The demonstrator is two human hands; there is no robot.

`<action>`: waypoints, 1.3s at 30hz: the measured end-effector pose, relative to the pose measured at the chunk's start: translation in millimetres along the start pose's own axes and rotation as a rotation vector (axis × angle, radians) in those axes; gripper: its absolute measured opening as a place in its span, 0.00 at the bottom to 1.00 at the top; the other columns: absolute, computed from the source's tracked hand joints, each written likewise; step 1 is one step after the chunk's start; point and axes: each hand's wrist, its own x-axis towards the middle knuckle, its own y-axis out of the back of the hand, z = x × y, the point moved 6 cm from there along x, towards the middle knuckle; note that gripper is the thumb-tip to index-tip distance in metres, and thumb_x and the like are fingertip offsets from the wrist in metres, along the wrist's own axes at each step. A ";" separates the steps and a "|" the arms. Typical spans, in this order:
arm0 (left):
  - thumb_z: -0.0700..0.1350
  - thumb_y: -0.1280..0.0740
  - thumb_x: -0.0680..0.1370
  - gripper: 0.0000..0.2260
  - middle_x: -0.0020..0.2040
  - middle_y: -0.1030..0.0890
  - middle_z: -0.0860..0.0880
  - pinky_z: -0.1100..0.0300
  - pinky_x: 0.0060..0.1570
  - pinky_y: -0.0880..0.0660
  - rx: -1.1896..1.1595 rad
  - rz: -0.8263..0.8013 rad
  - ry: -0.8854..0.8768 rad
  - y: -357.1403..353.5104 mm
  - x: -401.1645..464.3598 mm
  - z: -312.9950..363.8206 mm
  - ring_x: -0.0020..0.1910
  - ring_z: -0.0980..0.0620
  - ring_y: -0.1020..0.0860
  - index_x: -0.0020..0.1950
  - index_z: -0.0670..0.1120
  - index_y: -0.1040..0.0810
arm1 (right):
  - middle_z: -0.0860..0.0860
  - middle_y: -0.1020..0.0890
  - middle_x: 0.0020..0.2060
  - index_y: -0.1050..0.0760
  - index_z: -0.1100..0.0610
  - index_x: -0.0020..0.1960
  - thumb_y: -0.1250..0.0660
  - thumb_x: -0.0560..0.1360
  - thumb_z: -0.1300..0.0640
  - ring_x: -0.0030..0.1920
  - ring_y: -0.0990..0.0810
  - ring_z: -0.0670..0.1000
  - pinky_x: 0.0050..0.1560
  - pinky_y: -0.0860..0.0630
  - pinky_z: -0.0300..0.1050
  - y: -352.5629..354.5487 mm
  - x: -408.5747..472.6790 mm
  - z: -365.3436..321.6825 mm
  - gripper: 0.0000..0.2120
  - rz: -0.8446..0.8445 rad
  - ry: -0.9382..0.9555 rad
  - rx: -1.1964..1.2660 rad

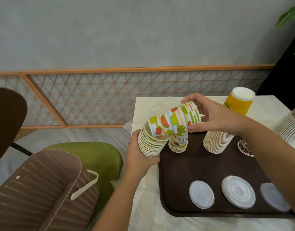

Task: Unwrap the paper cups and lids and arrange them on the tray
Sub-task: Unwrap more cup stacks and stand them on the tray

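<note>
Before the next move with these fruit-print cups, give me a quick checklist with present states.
1. Left hand grips lower cup stack: ok.
2. Right hand holds upper cup stack: ok.
3. The two stacks fully apart: not ok, the upper stack's end sits in the lower one's mouth.
4. Bare tray beside standing fruit cups: ok.
5. Three lids laid along the tray's near edge: ok.
6. All wrapping off the held cups: cannot tell.

Around my table, off-task
I see a green cushioned chair, a brown striped fabric bag (cream strap) and a wood-framed lattice panel.
</note>
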 end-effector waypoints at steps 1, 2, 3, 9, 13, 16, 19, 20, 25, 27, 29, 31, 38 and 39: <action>0.34 0.22 0.62 0.33 0.51 0.22 0.52 0.76 0.36 0.29 -0.032 0.002 0.009 0.9 0.1 1.4 0.47 0.57 0.23 0.62 0.48 0.31 | 0.45 0.23 0.55 0.34 0.45 0.61 0.24 0.66 0.60 0.53 0.21 0.42 0.52 0.22 0.39 0.6 -0.9 5.4 0.30 -0.006 -0.012 -0.012; 0.34 0.22 0.62 0.33 0.51 0.23 0.52 0.77 0.36 0.29 -0.063 -0.002 0.017 1.2 0.2 3.7 0.46 0.60 0.24 0.61 0.49 0.31 | 0.44 0.24 0.55 0.35 0.45 0.63 0.24 0.66 0.61 0.52 0.22 0.41 0.50 0.22 0.37 -0.4 -1.2 10.7 0.32 -0.014 -0.023 -0.052; 0.33 0.22 0.62 0.33 0.51 0.23 0.54 0.77 0.36 0.29 -0.084 -0.009 0.023 1.2 0.3 5.9 0.46 0.62 0.24 0.60 0.52 0.32 | 0.42 0.26 0.56 0.35 0.44 0.64 0.23 0.65 0.59 0.53 0.22 0.40 0.50 0.23 0.36 -3.1 -0.7 15.7 0.33 -0.019 -0.031 -0.117; 0.32 0.23 0.63 0.33 0.51 0.24 0.61 0.78 0.38 0.29 -0.175 -0.012 0.021 -3.9 5.1 13.8 0.46 0.75 0.26 0.56 0.58 0.34 | 0.46 0.23 0.58 0.32 0.50 0.65 0.20 0.62 0.57 0.57 0.24 0.43 0.56 0.27 0.35 -26.8 20.7 53.6 0.35 0.253 0.027 -0.152; 0.32 0.23 0.63 0.35 0.52 0.24 0.58 0.78 0.37 0.29 -0.165 -0.020 0.015 -7.5 7.4 12.2 0.49 0.67 0.25 0.61 0.55 0.35 | 0.49 0.21 0.58 0.33 0.54 0.66 0.22 0.64 0.59 0.57 0.22 0.45 0.57 0.26 0.41 -33.3 32.5 103.9 0.34 0.514 -0.070 0.221; 0.33 0.23 0.63 0.35 0.53 0.24 0.57 0.78 0.38 0.28 -0.154 -0.016 0.019 -8.4 7.4 7.2 0.51 0.62 0.25 0.61 0.55 0.35 | 0.50 0.21 0.57 0.32 0.54 0.64 0.22 0.64 0.60 0.55 0.22 0.47 0.56 0.25 0.43 -48.8 39.4 135.6 0.32 0.541 -0.143 0.255; 0.33 0.23 0.63 0.35 0.53 0.23 0.57 0.77 0.38 0.28 -0.136 -0.018 0.023 -9.2 7.4 3.7 0.51 0.63 0.24 0.60 0.57 0.34 | 0.50 0.22 0.56 0.31 0.56 0.63 0.21 0.63 0.59 0.54 0.22 0.48 0.53 0.27 0.39 -62.9 40.5 167.6 0.32 0.562 -0.240 0.215; 0.33 0.23 0.63 0.35 0.53 0.23 0.57 0.77 0.39 0.28 -0.131 -0.018 0.023 -9.4 7.3 3.3 0.51 0.64 0.24 0.59 0.57 0.34 | 0.50 0.21 0.57 0.31 0.56 0.63 0.20 0.63 0.57 0.56 0.22 0.49 0.54 0.28 0.40 -67.9 40.1 177.5 0.33 0.554 -0.263 0.190; 0.33 0.23 0.63 0.34 0.52 0.24 0.59 0.78 0.39 0.28 -0.126 -0.020 0.031 -9.8 6.3 4.4 0.48 0.70 0.25 0.58 0.58 0.35 | 0.53 0.25 0.60 0.32 0.58 0.65 0.20 0.61 0.52 0.63 0.27 0.53 0.62 0.29 0.47 -75.8 42.3 194.8 0.37 0.503 -0.298 0.072; 0.33 0.23 0.63 0.34 0.53 0.24 0.58 0.77 0.39 0.28 -0.114 -0.028 0.030 -10.0 5.5 4.6 0.49 0.68 0.25 0.59 0.58 0.35 | 0.55 0.29 0.63 0.33 0.58 0.67 0.22 0.62 0.46 0.68 0.33 0.55 0.67 0.33 0.54 -69.0 39.3 178.6 0.40 0.578 -0.252 -0.110; 0.34 0.23 0.63 0.35 0.54 0.24 0.57 0.77 0.40 0.28 -0.109 -0.031 0.021 -10.0 4.5 4.8 0.51 0.65 0.25 0.59 0.58 0.35 | 0.55 0.33 0.68 0.36 0.57 0.70 0.27 0.65 0.39 0.72 0.38 0.55 0.71 0.39 0.56 -57.9 24.5 142.9 0.40 0.737 -0.126 -0.163; 0.35 0.22 0.62 0.35 0.56 0.24 0.54 0.74 0.41 0.27 -0.103 -0.031 0.015 -10.7 3.1 5.0 0.53 0.59 0.25 0.61 0.56 0.35 | 0.51 0.34 0.69 0.38 0.54 0.71 0.33 0.68 0.37 0.72 0.40 0.49 0.72 0.42 0.42 -50.9 9.2 94.8 0.38 0.777 0.105 -0.139; 0.45 0.25 0.58 0.34 0.55 0.22 0.56 0.70 0.45 0.26 -0.107 -0.036 0.000 -18.4 -1.8 8.3 0.53 0.58 0.23 0.61 0.55 0.33 | 0.42 0.37 0.69 0.48 0.42 0.75 0.25 0.65 0.42 0.68 0.39 0.39 0.67 0.39 0.36 -83.6 14.8 11.8 0.46 0.050 0.168 -0.334; 0.45 0.25 0.58 0.34 0.55 0.22 0.55 0.70 0.45 0.25 -0.104 -0.045 0.000 -19.4 -2.9 9.1 0.53 0.58 0.23 0.62 0.54 0.33 | 0.43 0.35 0.69 0.48 0.42 0.75 0.25 0.65 0.42 0.68 0.37 0.41 0.66 0.39 0.36 -85.1 15.4 9.6 0.46 0.043 0.171 -0.362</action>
